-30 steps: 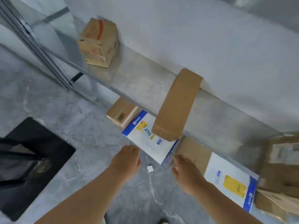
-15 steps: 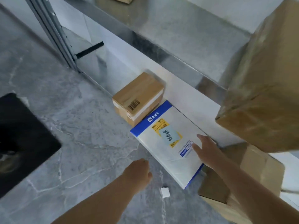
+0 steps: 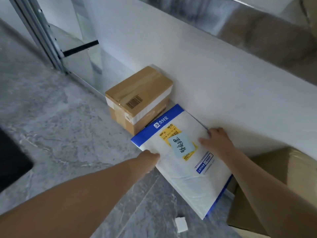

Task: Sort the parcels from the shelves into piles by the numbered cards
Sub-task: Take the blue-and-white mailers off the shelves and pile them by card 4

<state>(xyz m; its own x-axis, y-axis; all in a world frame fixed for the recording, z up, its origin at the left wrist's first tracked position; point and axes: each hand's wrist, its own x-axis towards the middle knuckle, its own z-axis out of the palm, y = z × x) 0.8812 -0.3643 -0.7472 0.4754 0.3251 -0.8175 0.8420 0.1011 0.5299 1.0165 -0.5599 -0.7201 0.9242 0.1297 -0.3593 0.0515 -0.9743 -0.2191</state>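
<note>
Starting at the far left, a black mat [image 3: 12, 162] is seen lying on the grey marbled floor [image 3: 56, 127], cut off by the frame edge. Further right, the metal shelf upright [image 3: 42, 36] is seen standing on the floor beside a white wall [image 3: 197, 66]. A small taped cardboard box [image 3: 137, 98] with a barcode on top is set against the wall. Just beside it, tilted with its upper end propped against the box, a white mailer parcel [image 3: 188, 169] with blue edges and a yellow label is found. Its left edge is gripped by the left hand [image 3: 148, 160], the fingers being curled under the parcel. Its right edge is held by the right hand [image 3: 216, 143], with the thumb laid on the upper face and the fingers closed over the edge next to the wall. A small white scrap [image 3: 181, 224] is seen on the floor below the parcel. At the far right, a larger brown cardboard box [image 3: 267, 167] is partly hidden behind the right forearm, and a blurred box sits at the upper right corner.
</note>
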